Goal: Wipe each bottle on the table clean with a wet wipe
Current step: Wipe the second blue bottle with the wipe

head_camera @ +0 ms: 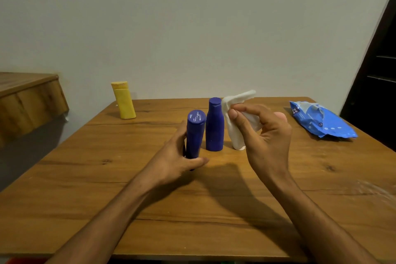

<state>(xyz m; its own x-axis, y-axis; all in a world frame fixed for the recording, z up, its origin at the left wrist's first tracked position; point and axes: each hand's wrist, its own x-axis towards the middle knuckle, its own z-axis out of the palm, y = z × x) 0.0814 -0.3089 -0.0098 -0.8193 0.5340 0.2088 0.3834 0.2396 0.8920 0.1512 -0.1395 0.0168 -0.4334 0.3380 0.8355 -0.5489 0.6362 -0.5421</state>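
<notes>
- Bottle nearest the person, the dark blue bottle [195, 135], is in the left hand [175, 158], thumb in front and fingers curled behind its lower body; its base is hidden, so I cannot tell whether it stands on the surface [85, 178].
- Right hand [266, 135] pinches a white wet wipe [234, 123] between thumb and fingertips, off the surface and just right of the bottles; the wipe is not on the held bottle.
- Second blue bottle [215, 126] stands upright just behind the held one, between it and the wipe.
- Yellow bottle [124, 100] stands well apart at the far left edge; a blue wipe pack [321, 121] lies at the far right.
- Step in hand, as I judge it: one bottle steadied and about to be wiped.
- Next move likely calls for bringing the wipe across to the held bottle, wrapping it around the body, and rubbing along it while the left hand keeps it firm.
</notes>
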